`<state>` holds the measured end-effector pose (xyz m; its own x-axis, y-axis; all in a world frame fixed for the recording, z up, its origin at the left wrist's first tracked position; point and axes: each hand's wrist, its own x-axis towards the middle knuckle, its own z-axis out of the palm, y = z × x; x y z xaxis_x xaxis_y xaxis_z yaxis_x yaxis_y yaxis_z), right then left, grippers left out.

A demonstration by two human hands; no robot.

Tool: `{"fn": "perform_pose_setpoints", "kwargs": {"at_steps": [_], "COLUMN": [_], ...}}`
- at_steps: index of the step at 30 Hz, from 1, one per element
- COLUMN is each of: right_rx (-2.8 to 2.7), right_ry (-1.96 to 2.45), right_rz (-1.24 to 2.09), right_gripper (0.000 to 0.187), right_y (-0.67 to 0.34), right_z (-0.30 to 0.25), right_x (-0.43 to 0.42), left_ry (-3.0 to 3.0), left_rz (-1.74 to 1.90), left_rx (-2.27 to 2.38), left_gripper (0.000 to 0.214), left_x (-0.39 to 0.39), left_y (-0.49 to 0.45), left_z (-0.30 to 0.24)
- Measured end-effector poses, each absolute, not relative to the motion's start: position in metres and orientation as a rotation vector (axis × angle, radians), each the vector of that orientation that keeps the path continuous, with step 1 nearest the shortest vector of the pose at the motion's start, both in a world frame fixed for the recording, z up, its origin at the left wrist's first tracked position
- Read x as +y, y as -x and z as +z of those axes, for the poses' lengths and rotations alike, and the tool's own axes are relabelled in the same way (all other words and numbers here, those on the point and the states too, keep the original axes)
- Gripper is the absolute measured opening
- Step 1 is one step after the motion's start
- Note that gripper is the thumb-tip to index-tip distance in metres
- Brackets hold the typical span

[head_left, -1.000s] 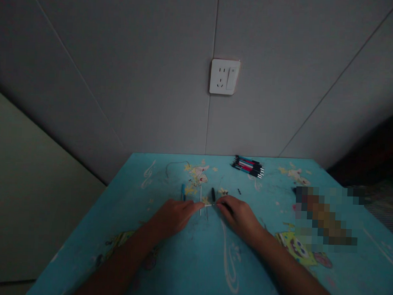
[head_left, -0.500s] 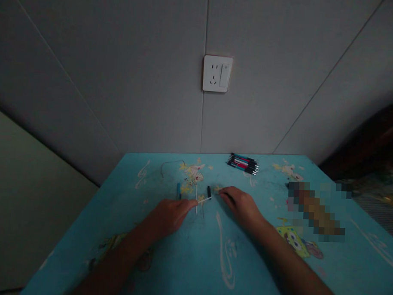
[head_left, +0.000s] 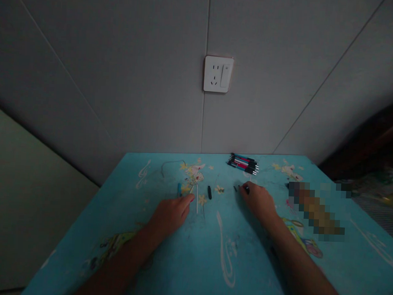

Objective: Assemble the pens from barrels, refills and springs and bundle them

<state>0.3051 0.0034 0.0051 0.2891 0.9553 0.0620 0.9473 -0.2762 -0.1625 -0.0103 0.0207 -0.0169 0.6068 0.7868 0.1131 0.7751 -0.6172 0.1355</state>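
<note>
Both my hands rest on a light blue cartoon-printed table (head_left: 212, 260). My left hand (head_left: 171, 213) lies knuckles up, its fingers drawn together at the tip, right beside a thin white rod (head_left: 197, 199) and a small blue pen part (head_left: 179, 189). My right hand (head_left: 259, 201) sits further right, fingers curled round a small black piece (head_left: 246, 189). Another tiny dark piece (head_left: 235, 188) lies just left of those fingertips. A short black pen part (head_left: 209, 192) lies alone between the hands.
A bundle of several pens (head_left: 243, 164), black, red and blue, lies near the table's back edge. A thin wire (head_left: 172, 164) curls at the back left. A white wall socket (head_left: 218, 74) is above. A blurred patch (head_left: 315, 209) covers part of the right side.
My right hand has slid right, away from the white rod, to the small black piece. The left hand has let the rod's end go and pulled back a little.
</note>
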Motion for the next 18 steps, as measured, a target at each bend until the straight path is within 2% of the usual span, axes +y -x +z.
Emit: {"fn": "perform_pose_setpoints", "kwargs": {"at_steps": [18], "right_rx": [-1.751], "right_ry": [2.288], "right_rz": [0.201], "right_gripper": [0.032], "right_y": [-0.310], "right_z": [-0.005], "right_x": [0.009], "left_ry": [-2.773], "left_rz": [0.260], "left_rx": [1.237], "left_gripper": [0.032], "left_x": [0.001], "left_y": [-0.001], "left_z": [-0.005]}}
